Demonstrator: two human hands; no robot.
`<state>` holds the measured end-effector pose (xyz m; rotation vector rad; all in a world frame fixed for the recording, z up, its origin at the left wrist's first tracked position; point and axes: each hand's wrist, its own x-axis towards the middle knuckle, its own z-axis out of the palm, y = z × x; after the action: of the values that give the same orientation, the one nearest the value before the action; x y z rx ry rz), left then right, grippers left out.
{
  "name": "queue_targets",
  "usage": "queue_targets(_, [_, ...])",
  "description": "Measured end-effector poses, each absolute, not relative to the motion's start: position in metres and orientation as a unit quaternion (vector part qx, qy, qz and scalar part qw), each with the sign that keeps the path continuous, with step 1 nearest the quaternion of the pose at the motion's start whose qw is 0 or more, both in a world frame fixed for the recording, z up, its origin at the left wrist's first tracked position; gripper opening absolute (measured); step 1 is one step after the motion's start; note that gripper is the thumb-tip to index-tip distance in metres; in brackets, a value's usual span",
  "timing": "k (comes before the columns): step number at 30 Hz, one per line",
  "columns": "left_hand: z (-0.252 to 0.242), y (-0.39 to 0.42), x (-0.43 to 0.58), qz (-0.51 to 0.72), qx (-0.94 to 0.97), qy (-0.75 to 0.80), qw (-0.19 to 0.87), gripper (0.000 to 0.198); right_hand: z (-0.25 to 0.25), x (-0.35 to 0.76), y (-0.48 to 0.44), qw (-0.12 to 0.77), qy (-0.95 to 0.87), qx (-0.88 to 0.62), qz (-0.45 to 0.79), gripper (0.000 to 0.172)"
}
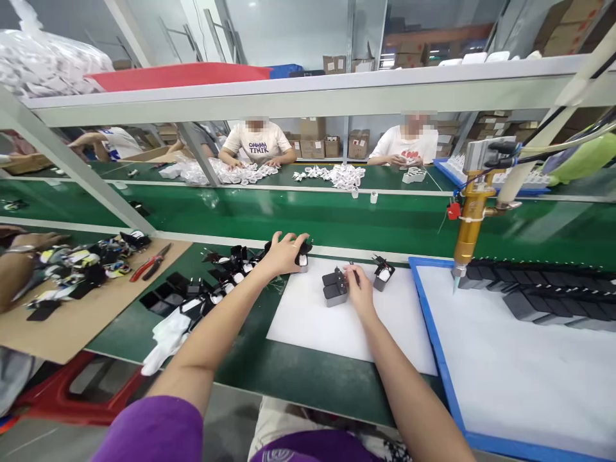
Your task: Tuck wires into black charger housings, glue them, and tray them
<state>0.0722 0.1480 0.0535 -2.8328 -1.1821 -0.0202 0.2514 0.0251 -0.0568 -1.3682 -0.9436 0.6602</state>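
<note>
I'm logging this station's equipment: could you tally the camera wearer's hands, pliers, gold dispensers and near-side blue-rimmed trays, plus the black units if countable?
Hands, left and right: 2
Pliers: 1
Gold dispenser: 1
Blue-rimmed tray: 1
Total: 5
Black units left out: they overlap too much to count.

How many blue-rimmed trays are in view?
2: one near tray to the right of the right hand, holding rows of dark boxes; one far tray across the green strip, partly hidden by the gold dispenser. Others may be hidden.
</note>
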Motion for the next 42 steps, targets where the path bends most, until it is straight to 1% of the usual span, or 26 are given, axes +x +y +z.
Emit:
queue_targets(6, [0.058,0.150,0.072,0.038,-0.917,-0.394,0.045,0.089,-0.058,0.252,0.022,0.632,-0.433,-0.592,0.252,0.032])
queue_targets(11, [0.057,0.158,0.068,0.018,-0.915,-0.403,0.029,0.086,-0.050,0.250,0.021,0.641,-0.455,-0.586,0.197,0.026])
queue_targets(13, [0.057,0.158,0.066,-0.008,-0.915,-0.403,0.014,0.088,-0.043,0.252,0.019,0.650,-0.453,-0.585,0.174,0.026])
queue_targets(16, [0.060,0.145,0.074,-0.108,-0.914,-0.391,0.011,0.090,-0.029,0.267,0.014,0.671,-0.438,-0.586,0.119,0.025])
queue_targets(18, [0.061,0.126,0.088,-0.189,-0.917,-0.352,0.003,0.076,-0.021,0.285,0.010,0.679,-0.411,-0.605,0.060,0.024])
queue_targets(20, [0.059,0.101,0.105,-0.248,-0.926,-0.285,-0.028,0.053,-0.017,0.304,0.006,0.647,-0.381,-0.659,0.049,0.031])
queue_targets(22, [0.056,0.072,0.119,-0.290,-0.931,-0.216,-0.056,0.032,-0.017,0.321,0.003,0.585,-0.371,-0.714,0.106,0.045])
queue_targets(23, [0.053,0.059,0.124,-0.307,-0.929,-0.194,-0.068,0.026,-0.018,0.327,0.002,0.553,-0.376,-0.729,0.143,0.052])
queue_targets(24, [0.051,0.046,0.127,-0.322,-0.926,-0.181,-0.079,0.022,-0.020,0.332,0.002,0.527,-0.387,-0.736,0.175,0.058])
queue_targets(26, [0.045,0.023,0.126,-0.338,-0.920,-0.168,-0.104,0.018,-0.022,0.336,0.000,0.495,-0.410,-0.737,0.209,0.064])
queue_targets(28, [0.038,0.007,0.117,-0.343,-0.914,-0.170,-0.133,0.018,-0.022,0.336,-0.001,0.467,-0.420,-0.746,0.220,0.066])
queue_targets(31, [0.027,-0.011,0.096,-0.344,-0.901,-0.197,-0.176,0.017,-0.015,0.333,-0.006,0.441,-0.418,-0.765,0.213,0.064])
queue_targets(34, [0.014,-0.023,0.076,-0.337,-0.888,-0.239,-0.203,0.016,-0.002,0.326,-0.020,0.423,-0.425,-0.773,0.204,0.060])
queue_targets(37, [-0.001,-0.033,0.063,-0.322,-0.874,-0.287,-0.225,0.019,0.008,0.311,-0.047,0.422,-0.467,-0.746,0.216,0.059])
queue_targets(39, [-0.011,-0.041,0.062,-0.310,-0.867,-0.307,-0.242,0.028,0.009,0.294,-0.069,0.439,-0.492,-0.710,0.250,0.060])
queue_targets(42, [-0.022,-0.051,0.070,-0.299,-0.859,-0.324,-0.261,0.057,0.003,0.262,-0.095,0.465,-0.495,-0.663,0.316,0.059])
